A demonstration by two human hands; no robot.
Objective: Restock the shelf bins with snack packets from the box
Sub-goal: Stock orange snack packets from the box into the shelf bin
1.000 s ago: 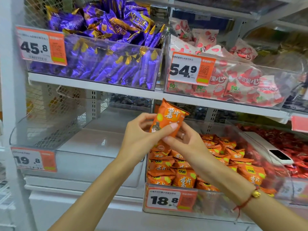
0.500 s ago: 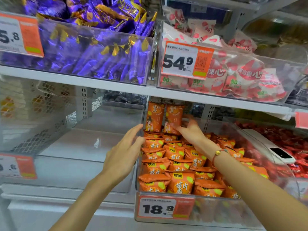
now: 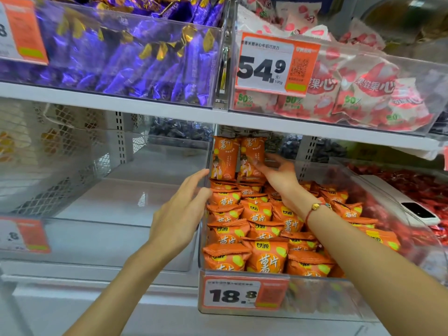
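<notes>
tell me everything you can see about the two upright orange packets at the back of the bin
The two upright orange packets stand side by side at the back of the clear bin, above rows of orange packets lying flat. Glossy wrappers, white characters on top, a cartoon figure below. The right hand touches the right one with its fingers; the left hand stays clear.

Two upright orange packets [image 3: 238, 158], two hands [image 3: 180, 212]
</notes>
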